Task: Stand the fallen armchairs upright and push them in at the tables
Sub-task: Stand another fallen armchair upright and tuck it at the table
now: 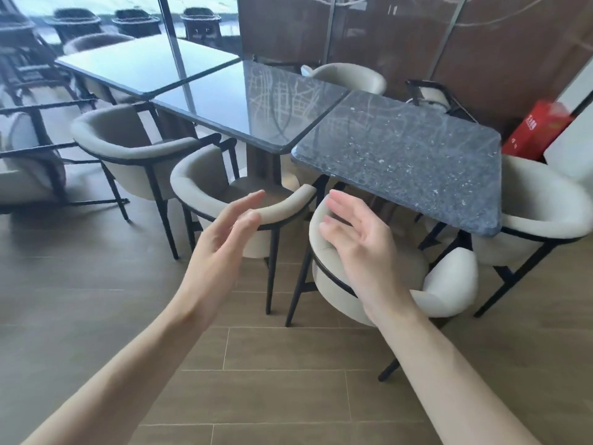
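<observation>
Both forearms reach out over the wood-look plank floor point(282, 364), and neither has hold of anything. Left hand point(221, 239) is spread, fingers straight, palm turned inward, hovering in front of the curved arm of the cream upholstered armchair with thin black metal legs point(205, 184). Right hand point(356, 236) is just as open, fingers loosely fanned, held above the back of a second cream armchair point(333, 284); whether it touches the padding is hard to say.

Where do we stand on the job? Looks well along. That second chair is up on its legs and tucked under the corner of the dark speckled stone desk point(417, 159). The chair by the left hand is upright too, at the glossy black desk point(231, 101), though it sits at an angle and could go in further. Another cream armchair point(122, 139) to its left stands upright beside the same desk. On the right, a fourth one point(542, 203) is on its feet against the speckled desk's edge.

What's left? Far side, a chair with a black frame point(430, 94) looks tilted, possibly down. Left edge, a cream and black shape point(29, 162) may be a chair on its side, but I can't be sure.
</observation>
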